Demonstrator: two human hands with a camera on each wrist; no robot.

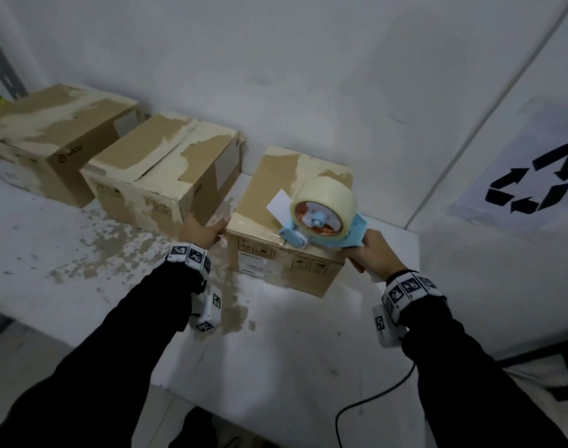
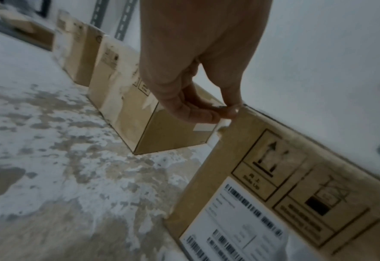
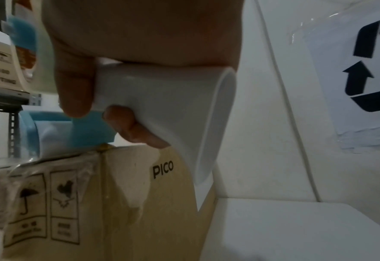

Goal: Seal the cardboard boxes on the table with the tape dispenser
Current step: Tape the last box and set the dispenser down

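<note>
Three cardboard boxes stand in a row along the wall. The nearest, rightmost box (image 1: 269,195) (image 2: 285,185) (image 3: 126,194) carries a blue tape dispenser (image 1: 321,221) (image 3: 88,130) with a large roll of clear tape, resting on its top near the front edge. My right hand (image 1: 373,253) (image 3: 108,98) grips the dispenser's white handle (image 3: 169,109) at the box's front right corner. My left hand (image 1: 203,232) (image 2: 209,113) holds the box's front left top corner, thumb and fingers pinching the edge. A white label (image 1: 277,203) lies on the box top.
The middle box (image 1: 166,176) (image 2: 126,106) and the far left box (image 1: 53,137) (image 2: 77,47) sit on the worn white table (image 1: 82,253), tops scuffed. A recycling sign (image 1: 531,179) (image 3: 374,67) hangs on the right wall. A black cable (image 1: 373,396) trails below the table's front edge.
</note>
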